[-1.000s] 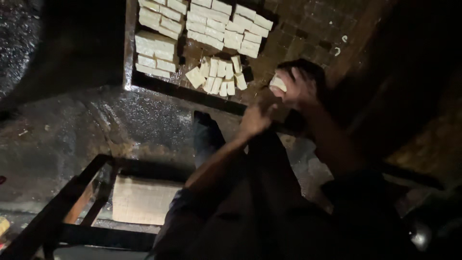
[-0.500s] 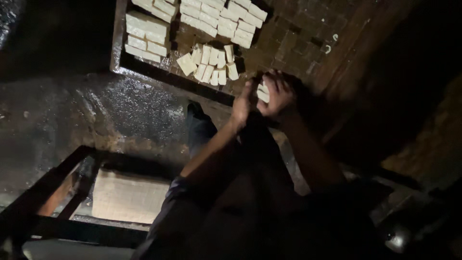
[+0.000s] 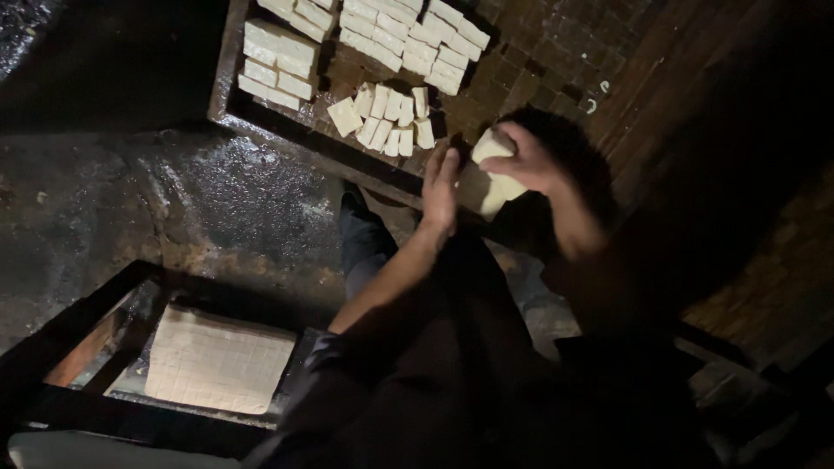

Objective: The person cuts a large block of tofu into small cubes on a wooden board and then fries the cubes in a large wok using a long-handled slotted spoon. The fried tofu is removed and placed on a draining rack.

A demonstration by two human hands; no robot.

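Note:
My right hand (image 3: 527,161) grips a pale block of tofu (image 3: 488,170) from above, over the near edge of a dark wooden grid tray (image 3: 556,52). My left hand (image 3: 441,187) lies flat against the block's left side, fingers straight and pointing up. On the tray, just beyond my hands, lie a small cluster of cut tofu pieces (image 3: 387,115) and several rows of larger pale blocks (image 3: 408,30), with another stack (image 3: 280,61) at the tray's left end.
A wet dark concrete floor (image 3: 174,200) lies below the tray. At lower left a dark frame (image 3: 61,347) holds a scored pale tofu slab (image 3: 219,360). My dark-clothed leg and boot (image 3: 360,234) stand between the two.
The view has shifted, so the tray sits nearer the top. My hands came a little apart and the tofu block shows larger between them, my left palm flattened against it.

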